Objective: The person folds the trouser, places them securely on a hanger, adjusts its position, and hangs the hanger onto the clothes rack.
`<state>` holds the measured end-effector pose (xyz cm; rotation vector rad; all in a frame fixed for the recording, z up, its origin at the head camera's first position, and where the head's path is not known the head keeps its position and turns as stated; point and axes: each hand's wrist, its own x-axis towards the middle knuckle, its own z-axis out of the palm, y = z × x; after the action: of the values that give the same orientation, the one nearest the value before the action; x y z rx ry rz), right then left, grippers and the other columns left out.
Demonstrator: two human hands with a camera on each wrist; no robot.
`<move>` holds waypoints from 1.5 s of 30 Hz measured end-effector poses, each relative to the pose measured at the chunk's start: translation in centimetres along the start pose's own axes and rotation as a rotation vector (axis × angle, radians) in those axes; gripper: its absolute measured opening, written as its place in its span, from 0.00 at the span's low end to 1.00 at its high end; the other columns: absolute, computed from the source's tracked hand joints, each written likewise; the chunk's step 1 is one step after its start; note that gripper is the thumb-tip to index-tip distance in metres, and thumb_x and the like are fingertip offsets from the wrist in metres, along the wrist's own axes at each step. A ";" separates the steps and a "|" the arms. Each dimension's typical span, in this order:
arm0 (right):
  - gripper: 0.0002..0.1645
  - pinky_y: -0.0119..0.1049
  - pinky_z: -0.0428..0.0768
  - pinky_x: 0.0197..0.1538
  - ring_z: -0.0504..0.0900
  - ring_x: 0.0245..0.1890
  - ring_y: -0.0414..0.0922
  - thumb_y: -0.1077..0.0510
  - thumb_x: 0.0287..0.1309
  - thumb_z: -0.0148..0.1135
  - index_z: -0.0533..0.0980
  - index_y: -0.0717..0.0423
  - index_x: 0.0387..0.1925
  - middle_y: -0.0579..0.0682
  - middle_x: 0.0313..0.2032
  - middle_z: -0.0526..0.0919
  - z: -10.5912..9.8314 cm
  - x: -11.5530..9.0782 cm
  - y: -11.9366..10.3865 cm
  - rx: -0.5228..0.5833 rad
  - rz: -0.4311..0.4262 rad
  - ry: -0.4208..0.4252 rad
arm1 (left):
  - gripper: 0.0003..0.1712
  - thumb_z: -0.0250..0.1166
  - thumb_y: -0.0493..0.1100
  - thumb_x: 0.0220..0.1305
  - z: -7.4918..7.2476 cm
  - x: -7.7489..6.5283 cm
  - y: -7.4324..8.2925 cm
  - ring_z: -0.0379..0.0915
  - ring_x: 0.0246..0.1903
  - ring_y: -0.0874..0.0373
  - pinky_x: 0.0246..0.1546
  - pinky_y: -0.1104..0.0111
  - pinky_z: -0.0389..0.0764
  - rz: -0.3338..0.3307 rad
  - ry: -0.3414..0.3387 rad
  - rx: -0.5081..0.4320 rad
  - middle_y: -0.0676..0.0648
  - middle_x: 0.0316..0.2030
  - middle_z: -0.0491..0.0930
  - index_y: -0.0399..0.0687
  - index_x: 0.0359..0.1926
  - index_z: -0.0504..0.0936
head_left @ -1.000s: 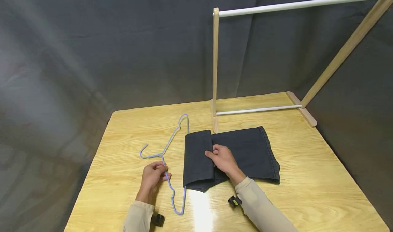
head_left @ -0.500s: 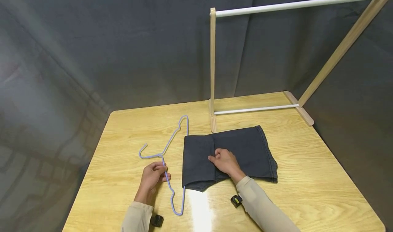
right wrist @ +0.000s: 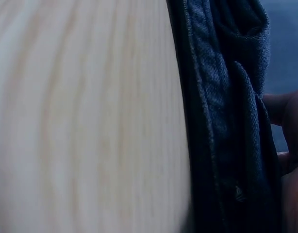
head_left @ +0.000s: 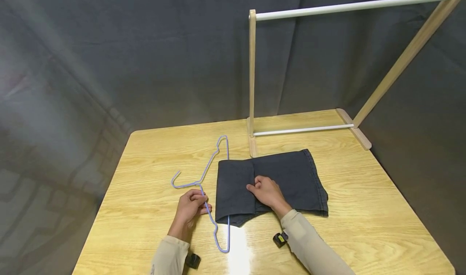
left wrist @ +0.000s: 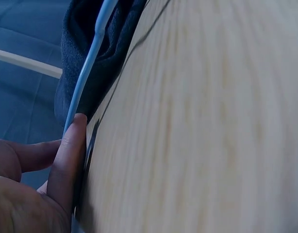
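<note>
A light blue clothes hanger (head_left: 208,168) lies on the table with its hook to the left. Its straight bar passes inside the fold of a dark pair of trousers (head_left: 291,178), showing beyond both edges of the cloth. My left hand (head_left: 190,206) pinches the hanger's near arm between thumb and fingers; the left wrist view has the thumb and a finger of that hand (left wrist: 47,174) against the blue wire. At the edge of the folded-over flap, my right hand (head_left: 268,192) holds the cloth with curled fingers. The right wrist view shows stacked denim-like layers, the fingertips mostly hidden.
A wooden rack (head_left: 253,72) with a white top rail (head_left: 349,7) and a lower white bar (head_left: 302,130) stands at the back right of the wooden table (head_left: 153,157). One rack foot nearly meets the trousers' far edge. Grey curtains surround the table.
The flap of the trousers has come down flatter under my right hand, which shifted slightly nearer. Then my left hand slid the hanger to the right, deeper into the fold.
</note>
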<state>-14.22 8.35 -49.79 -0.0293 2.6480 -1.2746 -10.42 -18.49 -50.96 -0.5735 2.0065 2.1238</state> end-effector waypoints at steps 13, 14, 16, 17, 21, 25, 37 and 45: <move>0.21 0.34 0.56 0.29 0.55 0.17 0.42 0.49 0.64 0.64 0.65 0.51 0.23 0.42 0.14 0.58 -0.4 0.2 0.1 0.033 0.001 -0.012 | 0.12 0.62 0.25 0.62 1.0 0.0 -0.1 0.83 0.20 0.57 0.26 0.65 0.86 -0.032 -0.095 -0.030 0.49 0.22 0.82 0.25 0.46 0.73; 0.21 0.34 0.56 0.29 0.55 0.17 0.42 0.49 0.64 0.64 0.65 0.51 0.23 0.42 0.14 0.57 -0.4 0.2 0.1 0.035 0.001 -0.013 | 0.12 0.62 0.25 0.62 1.0 0.0 -0.2 0.83 0.20 0.57 0.26 0.65 0.86 -0.038 -0.102 -0.035 0.49 0.22 0.82 0.26 0.46 0.73; 0.20 0.34 0.56 0.29 0.55 0.17 0.42 0.49 0.64 0.64 0.65 0.51 0.24 0.41 0.14 0.57 -0.3 0.2 0.2 0.036 -0.002 -0.015 | 0.11 0.63 0.25 0.62 1.0 -0.1 -0.3 0.83 0.20 0.57 0.26 0.65 0.86 -0.040 -0.113 -0.049 0.50 0.21 0.82 0.25 0.45 0.73; 0.20 0.34 0.56 0.28 0.54 0.17 0.42 0.49 0.64 0.63 0.65 0.51 0.24 0.41 0.14 0.57 -0.3 0.2 0.2 0.038 -0.005 -0.015 | 0.10 0.63 0.25 0.62 1.0 -0.1 -0.4 0.83 0.20 0.57 0.26 0.65 0.86 -0.039 -0.113 -0.055 0.50 0.21 0.82 0.26 0.45 0.74; 0.20 0.34 0.55 0.28 0.54 0.16 0.42 0.49 0.65 0.62 0.64 0.51 0.25 0.41 0.14 0.56 0.0 0.3 0.2 0.058 -0.019 -0.009 | 0.07 0.63 0.25 0.62 1.0 0.0 -0.5 0.83 0.20 0.57 0.25 0.66 0.86 -0.022 -0.101 -0.062 0.50 0.21 0.83 0.28 0.41 0.75; 0.17 0.32 0.56 0.26 0.55 0.15 0.40 0.50 0.68 0.59 0.65 0.52 0.29 0.40 0.14 0.57 0.4 0.0 -0.5 0.070 -0.040 -0.001 | 0.04 0.63 0.24 0.61 1.1 0.1 -0.4 0.82 0.19 0.58 0.23 0.67 0.85 -0.020 -0.086 -0.044 0.49 0.20 0.83 0.31 0.36 0.76; 0.12 0.31 0.69 0.20 0.73 0.14 0.38 0.50 0.74 0.51 0.68 0.54 0.48 0.45 0.18 0.78 0.3 -1.4 -8.1 0.154 -0.273 -0.068 | 0.06 0.64 0.25 0.59 1.5 0.2 -0.7 0.74 0.18 0.63 0.18 0.71 0.81 -0.028 -0.021 0.019 0.53 0.18 0.78 0.30 0.37 0.77; 0.10 0.34 0.74 0.23 0.77 0.17 0.39 0.51 0.73 0.53 0.67 0.53 0.43 0.47 0.24 0.84 -3.6 -1.8 -8.6 0.281 -0.242 -0.028 | 0.05 0.61 0.24 0.62 1.1 0.1 -0.4 0.82 0.19 0.58 0.24 0.65 0.86 -0.019 -0.087 -0.049 0.48 0.21 0.81 0.30 0.38 0.74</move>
<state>-13.74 5.96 -40.66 -0.3302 2.4743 -1.6981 -10.51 -17.35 -51.37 -0.4963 1.9010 2.1540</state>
